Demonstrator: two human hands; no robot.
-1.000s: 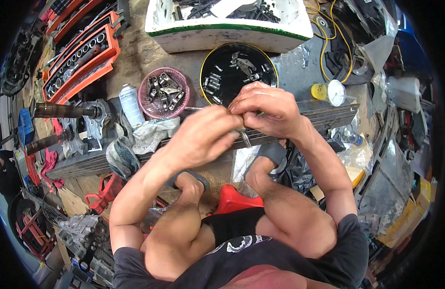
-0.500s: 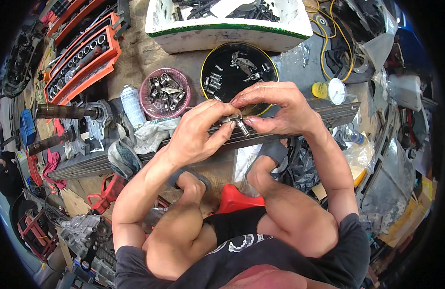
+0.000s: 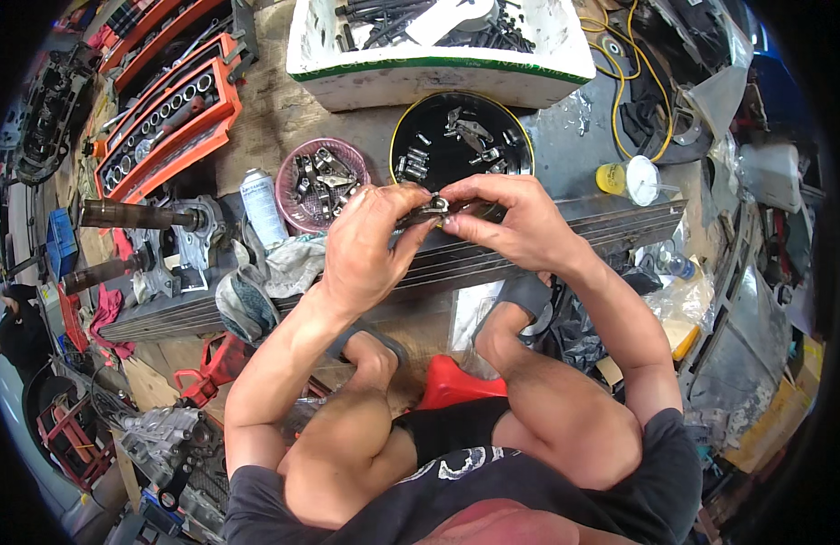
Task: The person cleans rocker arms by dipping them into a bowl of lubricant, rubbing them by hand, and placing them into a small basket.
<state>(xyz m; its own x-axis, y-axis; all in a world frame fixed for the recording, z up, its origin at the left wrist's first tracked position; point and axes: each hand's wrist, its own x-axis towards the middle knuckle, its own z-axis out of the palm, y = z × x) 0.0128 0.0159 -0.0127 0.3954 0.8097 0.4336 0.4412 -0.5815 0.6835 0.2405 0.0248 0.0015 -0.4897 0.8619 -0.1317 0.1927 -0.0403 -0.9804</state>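
Observation:
Both my hands meet over the front of the bench, around a small metal rocker arm [image 3: 431, 207]. My left hand [image 3: 361, 245] is closed on one side of it, thumb below and fingers above. My right hand [image 3: 520, 218] pinches its other end between thumb and fingertips; the fingers hide much of the part. Just beyond is a black round tub [image 3: 422, 120] with a yellow rim, holding small metal cylinders [image 3: 413, 166] and a few rocker arms [image 3: 470, 130]. A pink mesh basket [image 3: 282, 202] of similar parts stands behind my left hand.
A white foam box [image 3: 392, 89] of bolts stands at the back. To the left are a spray can [image 3: 262, 207], grey cloth gloves [image 3: 293, 262], a shafted metal housing [image 3: 200, 232] and an orange socket tray [image 3: 215, 138]. A lidded yellow cup [image 3: 611, 179] stands right.
The rocker arm has been turned in my fingers; the small cylinder that hung below it no longer shows. My right fingers have come closer to my left. The whole view has shifted slightly.

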